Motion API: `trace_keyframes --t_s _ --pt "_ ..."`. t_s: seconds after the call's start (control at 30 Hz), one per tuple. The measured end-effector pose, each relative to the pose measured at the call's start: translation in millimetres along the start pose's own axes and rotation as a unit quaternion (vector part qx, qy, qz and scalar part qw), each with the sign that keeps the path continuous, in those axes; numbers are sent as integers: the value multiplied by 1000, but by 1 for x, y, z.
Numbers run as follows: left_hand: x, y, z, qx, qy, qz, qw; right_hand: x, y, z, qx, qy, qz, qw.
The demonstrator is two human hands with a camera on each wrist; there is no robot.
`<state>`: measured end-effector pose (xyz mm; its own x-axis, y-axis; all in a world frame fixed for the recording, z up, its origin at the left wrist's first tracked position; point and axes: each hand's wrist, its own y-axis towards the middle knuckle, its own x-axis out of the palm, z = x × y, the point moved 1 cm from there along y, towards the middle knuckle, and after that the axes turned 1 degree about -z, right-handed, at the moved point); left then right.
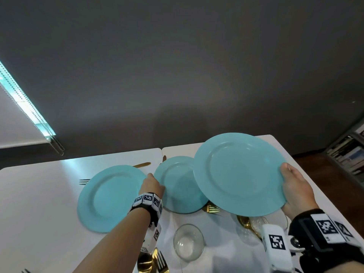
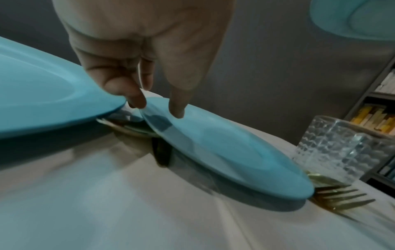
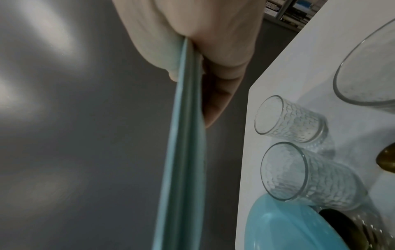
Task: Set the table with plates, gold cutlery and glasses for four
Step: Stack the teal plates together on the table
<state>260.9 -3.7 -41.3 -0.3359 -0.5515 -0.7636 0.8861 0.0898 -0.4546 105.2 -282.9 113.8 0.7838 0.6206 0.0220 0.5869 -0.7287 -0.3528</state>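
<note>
Right hand [image 1: 295,186] grips the lifted turquoise plate [image 1: 239,174] by its near-right rim, thumb on top and fingers [image 3: 215,108] curled beneath, pinching the edge; plate held clear of the white table [image 1: 35,194], above its right half, overlapping the middle plate [image 1: 177,186] in the head view. Left hand [image 1: 151,184] reaches down between the left plate [image 1: 110,198] and the middle plate, fingertips [image 2: 136,99] pressed close together at the two adjoining rims; whether they pinch a rim or only touch it cannot be told from the blurred wrist view. Both lower plates lie partly on gold cutlery: a gold fork [image 2: 342,197] protrudes from under the middle plate, a gold knife [image 1: 141,164] shows beyond the left plate near the far edge. Judged step: distributing plates to four places. Keep the lifted plate level and well above the textured glasses [image 3: 290,118] standing near the right edge, since a dipped rim could topple one. Clear the cutlery from under each plate before seating it, otherwise it is likely to rock. Slide the left plate toward the left edge with light pressure rather than lifting one-handed. Lower the held plate flat onto bare tabletop, releasing only once the underside rests fully. Plain glass [image 1: 188,241] near the front edge: avoid with the left forearm.
</note>
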Motion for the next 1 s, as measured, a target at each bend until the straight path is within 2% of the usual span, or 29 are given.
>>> trace_keyframes --t_s 0.27,0.4,0.53,0.77,0.93,1.0 --pt "0 9 10 -44 -10 -1 999 -3 17 4 5 9 -8 1000" --pt "-9 5 11 -11 -50 27 998 4 21 6 16 7 -22 1000" --pt "-26 -9 16 23 -164 52 985 19 20 9 27 12 -49 998" --pt "-66 -40 17 68 -355 98 927 48 7 13 38 36 -92 994" --pt "-89 -63 13 60 -538 37 840 63 -11 11 35 36 -102 994" --pt "-95 -73 14 75 -562 18 823 68 -20 11 31 34 -99 994"
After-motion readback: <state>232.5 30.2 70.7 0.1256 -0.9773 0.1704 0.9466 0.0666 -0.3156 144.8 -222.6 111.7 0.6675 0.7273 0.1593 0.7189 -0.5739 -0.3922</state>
